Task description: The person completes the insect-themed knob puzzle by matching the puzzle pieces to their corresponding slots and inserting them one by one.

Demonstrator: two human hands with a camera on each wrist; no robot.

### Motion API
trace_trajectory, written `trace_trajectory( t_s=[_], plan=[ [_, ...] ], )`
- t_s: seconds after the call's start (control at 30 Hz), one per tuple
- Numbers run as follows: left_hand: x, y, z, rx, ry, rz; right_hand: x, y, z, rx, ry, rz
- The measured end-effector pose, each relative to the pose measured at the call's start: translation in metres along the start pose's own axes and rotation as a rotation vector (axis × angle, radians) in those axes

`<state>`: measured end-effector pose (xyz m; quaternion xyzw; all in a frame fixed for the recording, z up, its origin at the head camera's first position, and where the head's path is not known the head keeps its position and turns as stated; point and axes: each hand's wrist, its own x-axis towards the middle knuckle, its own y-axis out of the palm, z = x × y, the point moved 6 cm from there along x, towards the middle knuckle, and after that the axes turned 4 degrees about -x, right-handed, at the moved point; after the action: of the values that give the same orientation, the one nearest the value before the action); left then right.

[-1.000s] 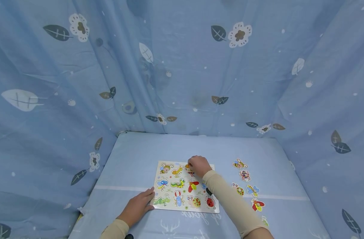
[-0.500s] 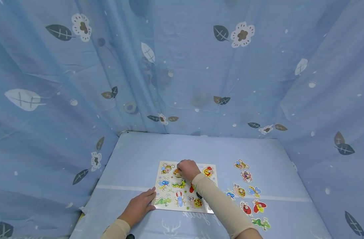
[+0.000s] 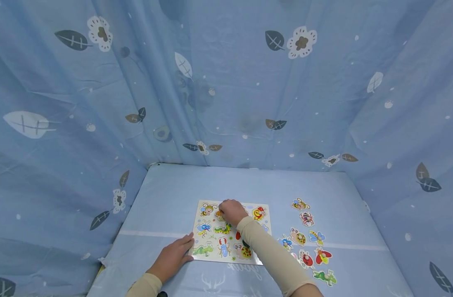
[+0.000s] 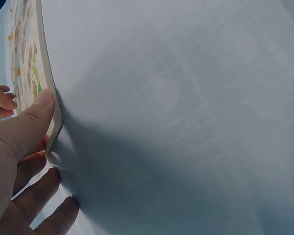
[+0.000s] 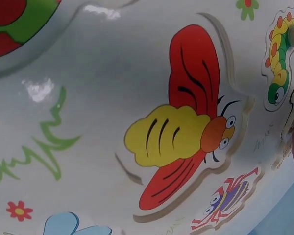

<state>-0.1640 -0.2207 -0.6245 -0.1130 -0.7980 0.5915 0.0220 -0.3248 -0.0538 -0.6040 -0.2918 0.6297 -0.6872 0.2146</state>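
Note:
A pale insect puzzle board (image 3: pixel 231 257) lies on the table, with printed insects in cut-out shapes. My left hand (image 3: pixel 172 256) grips its near left corner; in the left wrist view the thumb (image 4: pixel 36 112) is on the board's edge and other fingertips rest on the cloth. My right hand (image 3: pixel 233 212) pinches an orange striped insect puzzle piece (image 3: pixel 219 215) low over the top row, its fingers hiding most of it. Close by, the right wrist view shows a caterpillar piece (image 5: pixel 280 63) with a knob and a red-winged fly picture (image 5: pixel 169 134) in its recess.
Several loose pieces lie right of the board: a bee (image 3: pixel 300 204), a spider (image 3: pixel 307 219), a snail (image 3: pixel 297 236), a dragonfly (image 3: pixel 317 237), a ladybug (image 3: pixel 306 259) and a grasshopper (image 3: pixel 324 277). Blue patterned curtains (image 3: pixel 226 95) stand around the table (image 3: pixel 174 185).
My right hand has moved left along the board's top row with the striped piece, uncovering the top right of the board and more loose pieces. The left hand stays at its corner.

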Motion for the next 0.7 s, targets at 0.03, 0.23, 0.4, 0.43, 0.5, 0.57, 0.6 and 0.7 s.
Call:
trace_trajectory(
  t_s=[0.03,0.23,0.4,0.43,0.5,0.57,0.6,0.7],
  plan=[
    [0.000,0.000,0.000,0.000,0.000,0.000,0.000,0.000,0.001,0.006,0.000,0.006],
    [0.000,-0.001,0.000,-0.001,-0.013,-0.002,0.002,-0.008,0.006,0.013,0.012,0.020],
    [0.001,-0.001,-0.001,-0.005,-0.009,-0.004,0.004,-0.011,0.006,0.005,0.048,0.025],
    [0.001,-0.001,-0.001,-0.006,-0.008,-0.003,0.004,-0.010,0.006,0.008,0.052,0.023],
    [0.001,-0.001,-0.001,-0.009,-0.009,0.002,0.005,-0.010,0.006,0.022,0.054,0.023],
    [0.001,-0.001,-0.001,-0.011,-0.013,0.007,0.006,-0.008,0.005,0.032,0.051,0.031],
    [0.001,-0.001,0.000,-0.013,-0.014,0.010,0.007,-0.007,0.005,0.040,0.051,0.035],
    [0.001,0.000,0.000,-0.014,-0.024,0.019,0.007,-0.005,0.005,0.057,0.044,0.039]
  ],
)
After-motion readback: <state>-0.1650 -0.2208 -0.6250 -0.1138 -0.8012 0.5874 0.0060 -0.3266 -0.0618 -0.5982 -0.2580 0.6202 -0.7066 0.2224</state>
